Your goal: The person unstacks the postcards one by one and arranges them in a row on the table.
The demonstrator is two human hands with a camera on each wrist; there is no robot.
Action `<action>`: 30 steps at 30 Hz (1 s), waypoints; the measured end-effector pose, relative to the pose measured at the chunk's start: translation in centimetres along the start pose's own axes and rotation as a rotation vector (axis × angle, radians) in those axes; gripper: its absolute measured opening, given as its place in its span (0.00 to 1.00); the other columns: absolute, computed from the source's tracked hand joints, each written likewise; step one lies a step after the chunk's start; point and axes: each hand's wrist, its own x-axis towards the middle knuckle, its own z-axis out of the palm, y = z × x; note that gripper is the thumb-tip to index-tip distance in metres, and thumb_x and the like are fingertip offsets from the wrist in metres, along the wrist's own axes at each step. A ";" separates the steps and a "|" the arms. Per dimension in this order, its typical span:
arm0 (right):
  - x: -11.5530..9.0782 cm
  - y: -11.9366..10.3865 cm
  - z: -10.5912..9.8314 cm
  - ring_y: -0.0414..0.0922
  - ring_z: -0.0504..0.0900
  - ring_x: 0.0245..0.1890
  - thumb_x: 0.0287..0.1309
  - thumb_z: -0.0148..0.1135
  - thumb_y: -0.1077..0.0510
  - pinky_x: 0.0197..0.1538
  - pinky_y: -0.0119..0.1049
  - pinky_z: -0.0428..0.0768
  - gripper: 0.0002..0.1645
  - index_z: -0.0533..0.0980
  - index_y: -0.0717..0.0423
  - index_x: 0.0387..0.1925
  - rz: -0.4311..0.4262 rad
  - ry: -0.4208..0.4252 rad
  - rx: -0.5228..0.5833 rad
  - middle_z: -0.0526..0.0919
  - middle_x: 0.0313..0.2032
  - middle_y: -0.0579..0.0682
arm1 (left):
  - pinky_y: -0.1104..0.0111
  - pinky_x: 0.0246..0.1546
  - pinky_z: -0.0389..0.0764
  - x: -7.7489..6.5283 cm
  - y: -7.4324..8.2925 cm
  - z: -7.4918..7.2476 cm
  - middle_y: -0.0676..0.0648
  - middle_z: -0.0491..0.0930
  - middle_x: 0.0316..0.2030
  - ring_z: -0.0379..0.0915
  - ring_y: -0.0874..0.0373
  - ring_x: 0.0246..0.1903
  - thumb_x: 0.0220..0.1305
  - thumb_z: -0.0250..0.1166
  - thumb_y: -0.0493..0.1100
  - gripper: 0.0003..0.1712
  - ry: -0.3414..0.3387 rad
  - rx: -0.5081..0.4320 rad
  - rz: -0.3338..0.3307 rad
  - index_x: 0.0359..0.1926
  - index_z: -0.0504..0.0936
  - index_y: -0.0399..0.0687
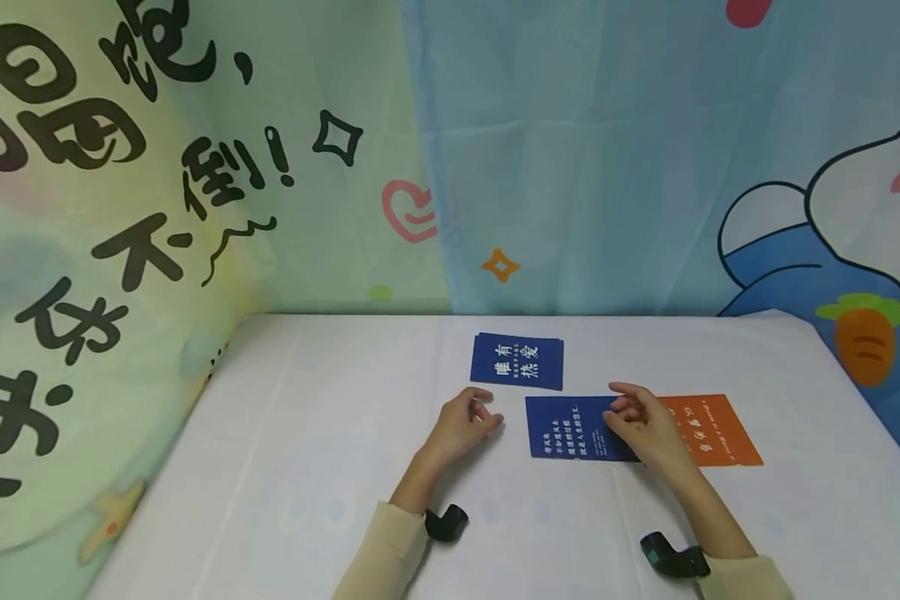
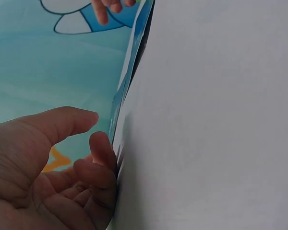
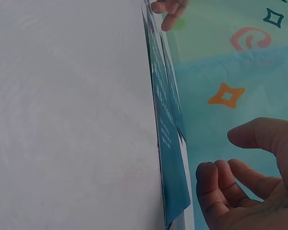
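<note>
Blue, flat rectangular card (image 1: 573, 429) on white cloth (image 1: 307, 433), left grip (image 1: 463, 423) and right grip (image 1: 642, 423) loosely spread

White table (image 1: 300, 467), pale surface w/ faint creases. Toward the back: small stack of blue cards (image 1: 517, 361), white lettering on top one, edges slightly offset. Nearer & a bit R — a front blue card (image 1: 562, 428) w/ lines of white text, lying flat. Same row, farther R: orange card (image 1: 723, 429), pale lettering — whether those 2 touch is hidden.
</note>
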 end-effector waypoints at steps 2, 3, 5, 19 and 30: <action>0.1 -0.1 0.2 0.39 0.70 0.36 0.64 0.60 0.63 0.36 0.19 0.70 0.28 0.67 0.67 0.63 -0.006 -0.001 0.004 0.74 0.43 0.60 | 0.76 0.22 0.69 0.2 -0.2 -0.2 0.50 0.77 0.28 0.70 0.64 0.20 0.61 0.67 0.38 0.22 0.004 -0.012 -0.001 0.54 0.75 0.34; 0.2 -0.1 0.2 0.39 0.70 0.36 0.63 0.60 0.63 0.36 0.19 0.71 0.27 0.67 0.67 0.62 -0.008 -0.002 0.009 0.74 0.43 0.60 | 0.75 0.22 0.69 0.2 -0.3 -0.2 0.50 0.77 0.28 0.70 0.64 0.20 0.61 0.67 0.38 0.21 0.007 -0.019 -0.001 0.53 0.75 0.33; 0.3 -0.1 0.4 0.38 0.70 0.36 0.63 0.60 0.63 0.36 0.19 0.71 0.27 0.67 0.67 0.62 -0.014 0.000 0.009 0.75 0.43 0.60 | 0.75 0.21 0.69 0.4 -0.4 -0.4 0.50 0.77 0.28 0.70 0.64 0.20 0.61 0.67 0.38 0.21 0.013 -0.031 -0.004 0.53 0.75 0.33; 1.2 -0.5 1.3 0.42 0.73 0.38 0.61 0.61 0.63 0.38 0.17 0.72 0.27 0.69 0.67 0.61 -0.034 -0.023 -0.004 0.75 0.43 0.60 | 0.75 0.23 0.72 2.1 -1.2 -0.8 0.47 0.76 0.30 0.70 0.64 0.21 0.60 0.66 0.36 0.19 0.136 -0.069 0.010 0.51 0.77 0.32; 2.9 -1.7 2.6 0.47 0.73 0.40 0.59 0.63 0.64 0.38 0.17 0.71 0.29 0.69 0.65 0.62 -0.024 -0.042 0.032 0.74 0.46 0.62 | 0.74 0.25 0.76 3.1 -2.0 -1.1 0.44 0.71 0.35 0.72 0.63 0.23 0.56 0.67 0.34 0.19 0.273 -0.115 -0.005 0.49 0.76 0.32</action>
